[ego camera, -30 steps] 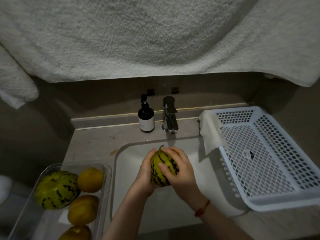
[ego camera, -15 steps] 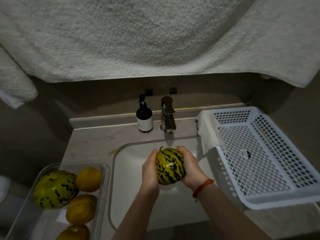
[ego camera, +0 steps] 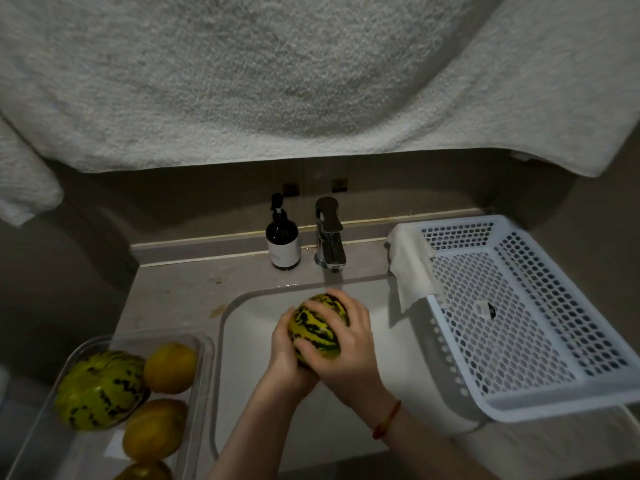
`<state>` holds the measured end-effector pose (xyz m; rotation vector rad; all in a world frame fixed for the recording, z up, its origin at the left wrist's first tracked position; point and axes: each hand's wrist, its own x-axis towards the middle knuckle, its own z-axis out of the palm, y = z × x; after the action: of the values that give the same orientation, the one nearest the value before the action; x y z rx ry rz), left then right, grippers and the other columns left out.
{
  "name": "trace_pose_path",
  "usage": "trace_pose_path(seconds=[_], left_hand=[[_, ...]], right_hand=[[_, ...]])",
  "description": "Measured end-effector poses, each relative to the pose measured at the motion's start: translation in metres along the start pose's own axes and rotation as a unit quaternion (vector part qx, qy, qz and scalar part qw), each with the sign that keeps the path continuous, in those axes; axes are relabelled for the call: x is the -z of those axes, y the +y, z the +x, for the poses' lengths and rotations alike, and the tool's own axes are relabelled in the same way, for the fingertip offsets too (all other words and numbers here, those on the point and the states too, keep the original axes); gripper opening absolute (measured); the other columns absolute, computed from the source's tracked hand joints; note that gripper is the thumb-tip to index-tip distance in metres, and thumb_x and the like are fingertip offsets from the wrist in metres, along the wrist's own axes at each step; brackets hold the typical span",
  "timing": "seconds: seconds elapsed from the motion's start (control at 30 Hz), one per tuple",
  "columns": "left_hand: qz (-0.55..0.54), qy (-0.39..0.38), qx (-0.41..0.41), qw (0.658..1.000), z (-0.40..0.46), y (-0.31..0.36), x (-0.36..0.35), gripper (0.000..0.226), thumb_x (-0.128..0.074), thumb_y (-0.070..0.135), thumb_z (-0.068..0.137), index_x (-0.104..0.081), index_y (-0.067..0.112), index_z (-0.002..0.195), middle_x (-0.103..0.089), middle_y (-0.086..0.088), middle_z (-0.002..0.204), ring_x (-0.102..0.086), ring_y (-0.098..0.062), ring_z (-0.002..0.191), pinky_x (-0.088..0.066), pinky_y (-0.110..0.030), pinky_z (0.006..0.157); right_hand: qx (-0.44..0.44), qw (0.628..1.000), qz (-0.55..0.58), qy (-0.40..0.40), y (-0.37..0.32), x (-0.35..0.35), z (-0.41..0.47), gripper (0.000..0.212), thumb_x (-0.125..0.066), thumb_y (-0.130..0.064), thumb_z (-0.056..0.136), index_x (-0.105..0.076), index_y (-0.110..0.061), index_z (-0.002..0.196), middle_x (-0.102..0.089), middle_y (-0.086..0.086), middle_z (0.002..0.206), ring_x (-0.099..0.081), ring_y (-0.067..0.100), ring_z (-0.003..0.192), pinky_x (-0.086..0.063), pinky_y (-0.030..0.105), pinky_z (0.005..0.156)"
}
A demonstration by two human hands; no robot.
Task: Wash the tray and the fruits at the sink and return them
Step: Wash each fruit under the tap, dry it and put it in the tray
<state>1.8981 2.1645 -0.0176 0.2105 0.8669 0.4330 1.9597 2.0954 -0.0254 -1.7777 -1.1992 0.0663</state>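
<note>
A large white towel [ego camera: 277, 81] hangs across the top of the view. Below it, the counter [ego camera: 180, 292] carries a white sink [ego camera: 398, 358]. A white perforated basket [ego camera: 519, 323] sits at the right, a clear tray [ego camera: 204, 358] with fruits at the left (one striped, the rest yellow). A faucet [ego camera: 329, 237] and soap bottle [ego camera: 282, 242] stand behind. Over the sink, left hand [ego camera: 285, 355] and right hand [ego camera: 349, 351] hold a striped melon [ego camera: 317, 325], fingers curled around it.
</note>
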Motion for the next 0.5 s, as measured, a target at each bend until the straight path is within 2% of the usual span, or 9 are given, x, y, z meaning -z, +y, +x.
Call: trace_pose_path(seconds=[0.03, 0.07, 0.1, 0.13, 0.2, 0.27, 0.4, 0.47, 0.5], left_hand=[[-0.020, -0.020, 0.027, 0.999, -0.001, -0.002, 0.003, 0.049, -0.048, 0.047, 0.084, -0.067, 0.004, 0.096, -0.072, -0.018, 0.085, -0.071, -0.031, 0.073, -0.055, -0.034, 0.062], [-0.021, -0.038, 0.048, 0.998, -0.003, -0.005, 0.006, 0.049, -0.050, 0.048, 0.081, -0.069, 0.005, 0.094, -0.072, -0.019, 0.087, -0.072, -0.031, 0.073, -0.057, -0.035, 0.060], [-0.011, -0.050, 0.065, 0.997, -0.004, -0.008, 0.006, 0.050, -0.051, 0.051, 0.081, -0.070, 0.007, 0.096, -0.072, -0.019, 0.091, -0.072, -0.032, 0.076, -0.058, -0.038, 0.061], [0.014, -0.048, 0.067, 0.996, -0.004, -0.010, 0.005, 0.053, -0.050, 0.056, 0.082, -0.069, 0.010, 0.100, -0.072, -0.018, 0.094, -0.071, -0.031, 0.080, -0.058, -0.040, 0.063], [0.130, -0.037, 0.017, 0.991, -0.001, -0.014, 0.004, 0.058, -0.046, 0.062, 0.084, -0.065, 0.014, 0.110, -0.072, -0.014, 0.100, -0.070, -0.028, 0.089, -0.058, -0.040, 0.068], [0.248, -0.023, -0.065, 0.966, 0.001, -0.016, 0.001, 0.059, -0.048, 0.061, 0.080, -0.062, 0.016, 0.115, -0.071, -0.011, 0.105, -0.069, -0.026, 0.095, -0.058, -0.039, 0.071], [0.284, -0.036, -0.140, 0.948, -0.005, -0.007, -0.009, 0.056, -0.065, 0.047, 0.071, -0.061, 0.012, 0.115, -0.070, -0.012, 0.105, -0.069, -0.023, 0.095, -0.058, -0.039, 0.071], [0.281, -0.024, -0.157, 0.947, -0.006, -0.004, -0.011, 0.051, -0.067, 0.040, 0.075, -0.061, 0.008, 0.114, -0.071, -0.014, 0.102, -0.069, -0.025, 0.093, -0.058, -0.042, 0.075], [0.273, -0.021, -0.157, 0.949, -0.005, -0.004, -0.009, 0.050, -0.067, 0.039, 0.075, -0.061, 0.008, 0.113, -0.071, -0.015, 0.101, -0.070, -0.026, 0.093, -0.057, -0.044, 0.076]], right_hand=[[0.054, 0.998, -0.033, -0.015, 0.006, 0.002, 0.001, 0.046, -0.064, -0.047, 0.071, -0.065, -0.029, 0.114, -0.052, 0.000, 0.129, -0.046, 0.020, 0.117, -0.039, 0.027, 0.097], [0.071, 0.996, -0.046, -0.030, 0.012, 0.005, 0.004, 0.045, -0.063, -0.047, 0.072, -0.066, -0.028, 0.112, -0.054, 0.000, 0.128, -0.047, 0.021, 0.115, -0.039, 0.028, 0.097], [0.048, 0.997, -0.037, -0.041, 0.015, 0.007, 0.008, 0.043, -0.063, -0.048, 0.073, -0.066, -0.028, 0.111, -0.054, -0.002, 0.126, -0.049, 0.019, 0.114, -0.040, 0.028, 0.096], [-0.009, 0.999, -0.011, -0.041, 0.016, 0.007, 0.012, 0.038, -0.063, -0.048, 0.075, -0.065, -0.030, 0.109, -0.054, -0.005, 0.124, -0.050, 0.015, 0.111, -0.041, 0.027, 0.094], [-0.167, 0.983, 0.073, -0.011, 0.014, 0.004, 0.017, 0.021, -0.062, -0.043, 0.083, -0.061, -0.038, 0.103, -0.053, -0.010, 0.118, -0.053, 0.008, 0.105, -0.045, 0.027, 0.093], [-0.300, 0.939, 0.163, 0.032, 0.016, 0.000, 0.021, 0.013, -0.056, -0.040, 0.090, -0.058, -0.038, 0.103, -0.054, -0.006, 0.116, -0.055, 0.011, 0.106, -0.046, 0.032, 0.095], [-0.385, 0.883, 0.262, 0.055, 0.016, -0.003, 0.021, 0.032, -0.041, -0.041, 0.096, -0.054, -0.024, 0.121, -0.056, 0.004, 0.121, -0.055, 0.021, 0.112, -0.045, 0.044, 0.100], [-0.450, 0.835, 0.308, 0.079, 0.013, 0.000, 0.025, 0.037, -0.034, -0.038, 0.099, -0.059, -0.016, 0.115, -0.061, 0.011, 0.116, -0.059, 0.025, 0.105, -0.050, 0.045, 0.091], [-0.483, 0.801, 0.341, 0.093, 0.012, 0.003, 0.029, 0.038, -0.032, -0.034, 0.099, -0.061, -0.012, 0.109, -0.063, 0.016, 0.112, -0.061, 0.027, 0.098, -0.054, 0.042, 0.080]])
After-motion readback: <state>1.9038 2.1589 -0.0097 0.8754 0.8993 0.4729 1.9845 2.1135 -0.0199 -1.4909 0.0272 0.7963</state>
